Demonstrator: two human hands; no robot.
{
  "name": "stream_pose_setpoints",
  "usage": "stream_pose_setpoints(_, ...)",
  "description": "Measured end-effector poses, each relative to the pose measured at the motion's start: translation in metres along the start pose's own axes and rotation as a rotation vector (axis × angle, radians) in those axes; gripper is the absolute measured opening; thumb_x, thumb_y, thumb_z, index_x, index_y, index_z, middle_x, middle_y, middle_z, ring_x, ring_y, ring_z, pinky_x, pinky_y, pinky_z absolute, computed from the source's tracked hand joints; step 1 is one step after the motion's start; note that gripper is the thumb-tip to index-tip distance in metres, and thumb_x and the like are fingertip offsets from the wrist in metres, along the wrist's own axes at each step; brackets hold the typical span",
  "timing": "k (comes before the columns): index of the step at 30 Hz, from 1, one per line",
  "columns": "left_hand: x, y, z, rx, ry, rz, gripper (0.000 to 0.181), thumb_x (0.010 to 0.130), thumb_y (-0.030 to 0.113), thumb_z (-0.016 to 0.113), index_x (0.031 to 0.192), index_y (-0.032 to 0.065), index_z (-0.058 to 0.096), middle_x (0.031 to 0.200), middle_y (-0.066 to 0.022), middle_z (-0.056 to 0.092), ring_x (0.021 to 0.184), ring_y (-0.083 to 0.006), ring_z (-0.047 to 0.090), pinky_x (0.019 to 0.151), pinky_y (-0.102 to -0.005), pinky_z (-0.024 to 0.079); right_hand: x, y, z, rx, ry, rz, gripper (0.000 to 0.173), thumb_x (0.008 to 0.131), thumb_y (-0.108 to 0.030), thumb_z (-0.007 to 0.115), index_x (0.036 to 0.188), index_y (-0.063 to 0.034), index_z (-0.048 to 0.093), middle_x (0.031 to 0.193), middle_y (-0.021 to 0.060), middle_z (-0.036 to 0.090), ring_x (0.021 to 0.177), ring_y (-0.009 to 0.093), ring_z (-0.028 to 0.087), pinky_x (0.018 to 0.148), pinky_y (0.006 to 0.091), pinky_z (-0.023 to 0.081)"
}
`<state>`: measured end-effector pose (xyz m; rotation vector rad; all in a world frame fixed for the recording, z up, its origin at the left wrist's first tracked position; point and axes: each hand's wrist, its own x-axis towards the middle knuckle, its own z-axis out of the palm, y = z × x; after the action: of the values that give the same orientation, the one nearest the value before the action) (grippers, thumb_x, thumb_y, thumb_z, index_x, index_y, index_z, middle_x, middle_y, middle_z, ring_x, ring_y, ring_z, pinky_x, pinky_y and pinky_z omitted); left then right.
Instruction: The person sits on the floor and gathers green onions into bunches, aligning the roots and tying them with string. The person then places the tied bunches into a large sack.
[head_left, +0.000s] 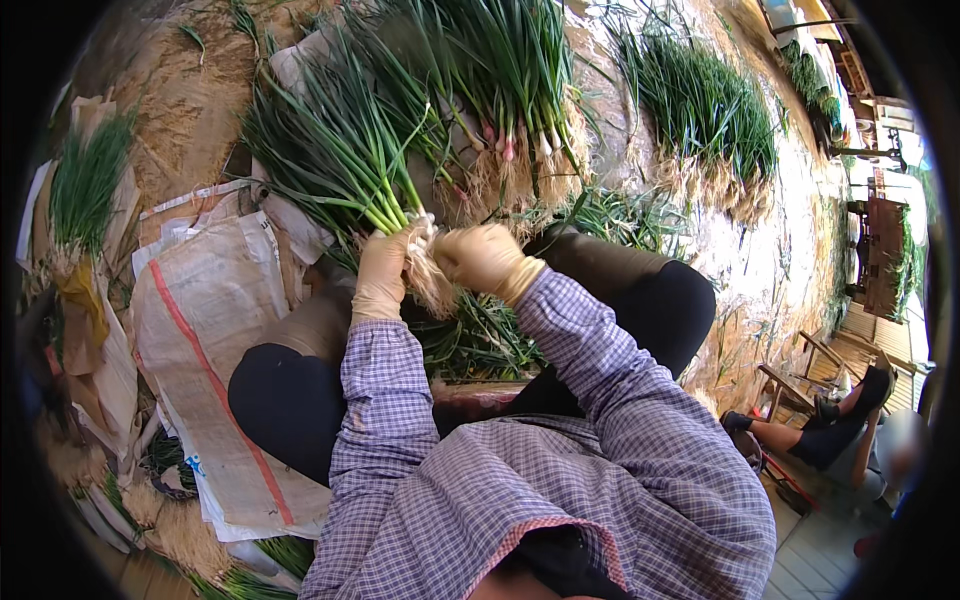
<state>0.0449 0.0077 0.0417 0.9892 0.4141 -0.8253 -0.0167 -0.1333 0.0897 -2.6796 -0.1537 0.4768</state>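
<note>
My left hand (385, 271), in a pale rubber glove, grips a bunch of spring onions (352, 165) just above the white bulbs. Their long green leaves fan away to the upper left, and the stringy roots (431, 283) hang down between my hands. Close beside the bulbs is my right hand (482, 257), gloved the same way, with its fingers curled and a little blurred. Whether it pinches a root or a leaf is hidden. Beyond my hands lies a larger pile of spring onions (517, 82), some with pinkish bulbs, roots towards me.
Loose leaf trimmings (487, 337) lie between my knees. To the left is a woven sack (202, 360) with a red stripe. Another spring onion bundle (705, 112) rests on the wet ground (757, 277) at right. A person (825, 442) sits at the far right near a wooden chair (787, 386).
</note>
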Motion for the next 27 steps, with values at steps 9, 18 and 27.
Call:
stream_pose_setpoints(9,-0.014,-0.001,-0.009,-0.083,0.041,-0.039,0.013,0.078,0.004,0.058,0.086,-0.0058,0.055,0.075,-0.0149,0.062,0.060,-0.0221,0.063,0.053,-0.0318,0.054,0.013,0.061,0.011,0.155,0.192,0.318,0.034,0.087,-0.036,0.055,0.101,-0.0052,0.059,0.078,0.0118,0.064,0.068,0.021,0.063,0.059,0.0333,0.052)
stream_pose_setpoints(18,-0.037,0.017,-0.006,0.018,0.105,-0.151,0.016,0.082,0.011,0.060,0.092,-0.0014,0.059,0.071,-0.0127,0.063,0.056,-0.0213,0.062,0.049,-0.0307,0.052,0.049,0.024,0.009,0.798,-0.039,0.132,0.042,0.084,-0.034,0.063,0.112,-0.0022,0.058,0.086,0.0097,0.065,0.063,0.016,0.059,0.059,0.0293,0.049)
stream_pose_setpoints(27,-0.045,0.015,-0.010,0.102,0.111,-0.142,0.017,0.082,0.016,0.060,0.088,-0.0002,0.063,0.069,-0.0056,0.062,0.053,-0.0139,0.057,0.049,-0.0260,0.047,0.036,0.006,0.005,1.339,-0.035,0.381,0.051,0.087,-0.042,0.056,0.118,-0.0011,0.053,0.109,0.0145,0.061,0.086,0.025,0.062,0.081,0.0374,0.048)
